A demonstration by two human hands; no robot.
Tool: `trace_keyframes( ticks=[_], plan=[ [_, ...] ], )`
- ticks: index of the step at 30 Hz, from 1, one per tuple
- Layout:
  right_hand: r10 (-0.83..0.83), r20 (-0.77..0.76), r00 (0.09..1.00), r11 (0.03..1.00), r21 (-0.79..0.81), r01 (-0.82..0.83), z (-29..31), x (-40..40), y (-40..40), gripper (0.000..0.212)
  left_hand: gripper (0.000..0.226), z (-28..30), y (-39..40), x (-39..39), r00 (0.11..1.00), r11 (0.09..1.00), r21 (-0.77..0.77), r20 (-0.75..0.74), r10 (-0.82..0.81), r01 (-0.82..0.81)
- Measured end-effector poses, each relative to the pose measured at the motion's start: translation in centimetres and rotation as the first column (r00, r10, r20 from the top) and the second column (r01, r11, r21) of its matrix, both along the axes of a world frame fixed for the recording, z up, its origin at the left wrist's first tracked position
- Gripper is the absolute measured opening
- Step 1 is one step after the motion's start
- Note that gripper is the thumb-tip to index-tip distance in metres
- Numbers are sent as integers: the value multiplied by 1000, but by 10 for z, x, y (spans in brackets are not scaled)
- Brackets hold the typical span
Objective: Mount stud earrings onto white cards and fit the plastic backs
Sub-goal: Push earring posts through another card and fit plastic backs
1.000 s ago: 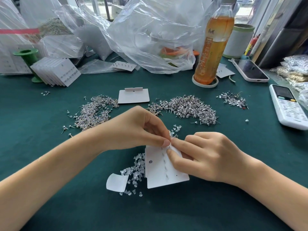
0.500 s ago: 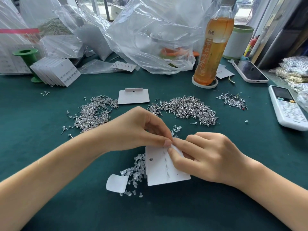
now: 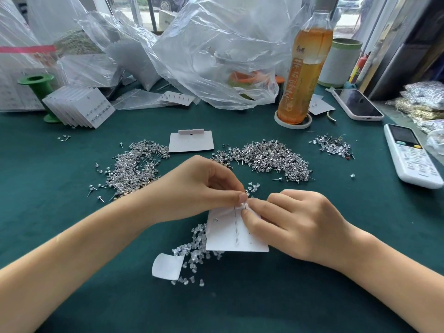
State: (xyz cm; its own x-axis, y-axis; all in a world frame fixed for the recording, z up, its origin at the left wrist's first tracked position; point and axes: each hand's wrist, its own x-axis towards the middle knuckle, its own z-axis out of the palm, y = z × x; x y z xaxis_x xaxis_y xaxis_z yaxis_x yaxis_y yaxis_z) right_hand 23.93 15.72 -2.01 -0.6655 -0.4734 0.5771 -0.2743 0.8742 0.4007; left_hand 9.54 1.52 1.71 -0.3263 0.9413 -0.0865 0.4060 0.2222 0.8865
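A white card (image 3: 230, 236) with a row of studs down its middle lies tilted on the green cloth. My right hand (image 3: 295, 222) pinches its top right part. My left hand (image 3: 201, 188) pinches a small thing at the card's top edge, on a stud post (image 3: 244, 205); the thing itself is too small to make out. Clear plastic backs (image 3: 194, 251) lie heaped left of and under the card. Two piles of loose stud earrings (image 3: 134, 167) (image 3: 271, 159) spread behind my hands.
A blank card (image 3: 192, 143) lies behind my hands, a card scrap (image 3: 167, 265) in front. Filled cards (image 3: 81, 106) stack at back left by a green spool (image 3: 36, 82). A tea bottle (image 3: 302, 68), plastic bags (image 3: 216, 51), a phone (image 3: 358, 104) and a white handset (image 3: 410, 157) stand right.
Both hands stay at the card's top edge; the card has tipped slightly, its lower right corner a little further right. Nothing else has moved.
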Motion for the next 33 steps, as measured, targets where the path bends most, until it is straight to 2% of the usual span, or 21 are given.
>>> trace_keyframes(
  ticks=[16, 33],
  plan=[
    [0, 33, 999, 1000, -14, 0, -2, 0, 0, 15, 5, -4, 0, 6, 995, 999, 47, -101, -8, 13],
    [-5, 6, 1000, 1000, -26, 5, -1, 1, -1, 17, 5, -3, 0, 4, 968, 996, 12, -236, -85, 90]
  ],
)
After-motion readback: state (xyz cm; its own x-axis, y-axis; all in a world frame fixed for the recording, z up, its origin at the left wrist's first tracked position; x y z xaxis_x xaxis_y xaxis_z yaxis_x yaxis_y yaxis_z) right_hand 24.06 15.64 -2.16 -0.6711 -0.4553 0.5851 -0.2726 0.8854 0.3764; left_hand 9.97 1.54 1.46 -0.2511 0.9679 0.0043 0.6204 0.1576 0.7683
